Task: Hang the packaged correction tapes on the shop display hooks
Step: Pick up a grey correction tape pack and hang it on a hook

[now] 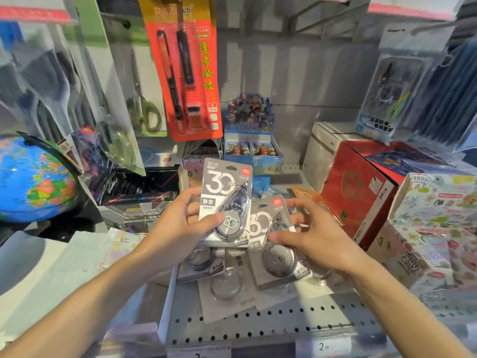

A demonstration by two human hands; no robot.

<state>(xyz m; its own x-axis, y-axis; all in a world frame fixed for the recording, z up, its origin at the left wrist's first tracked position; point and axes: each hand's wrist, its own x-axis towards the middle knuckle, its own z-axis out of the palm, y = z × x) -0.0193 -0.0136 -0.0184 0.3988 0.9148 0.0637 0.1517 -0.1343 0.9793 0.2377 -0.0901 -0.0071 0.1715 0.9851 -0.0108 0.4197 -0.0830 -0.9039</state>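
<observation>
Left hand [180, 223] pinches one correction tape pack [225, 202] upright; right hand [315, 239] grips a second pack [273, 244] just beside it. I'd find the hang-hole first, then feed it onto a hook.

- The correction tape pack [225, 202] in the left hand [178, 223] is matt grey card under a clear, glossy plastic blister.
- The second pack [273, 244], under the right hand [317, 241], has the same card and shiny bubble.
- The shelf [271, 324] looks like grey painted metal, perforated, with a dull finish.
- The globe [33, 179] is smooth and glossy.
- The red pen card [185, 71] is printed card behind clear plastic.
- The scissors [144, 109] have bare metal blades and green plastic handles.
- The red box [358, 192] is glossy printed cardboard.
</observation>
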